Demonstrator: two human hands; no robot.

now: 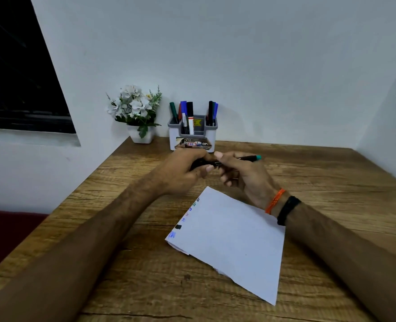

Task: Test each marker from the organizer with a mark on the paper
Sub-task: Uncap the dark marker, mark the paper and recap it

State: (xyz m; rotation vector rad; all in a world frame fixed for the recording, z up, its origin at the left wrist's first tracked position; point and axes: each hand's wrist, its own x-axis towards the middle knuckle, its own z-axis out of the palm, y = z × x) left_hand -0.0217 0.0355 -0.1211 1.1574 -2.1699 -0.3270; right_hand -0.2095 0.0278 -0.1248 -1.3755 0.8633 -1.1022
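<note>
A dark marker (248, 158) with a teal end is held level above the wooden table (320, 182), between both hands. My left hand (183, 173) grips its left end, which looks like the cap. My right hand (241, 175) grips the barrel, and the teal end sticks out to the right. The white paper (234, 240) lies in front of the hands, with several coloured test marks along its left edge. Behind the hands, the grey-and-white organizer (192, 135) stands against the wall and holds several markers with green, blue, black and red caps.
A small white pot of artificial white flowers (136, 112) stands left of the organizer at the table's back corner. The table's left edge runs diagonally, with a dark red surface (6, 233) below it. Walls close the back and right sides.
</note>
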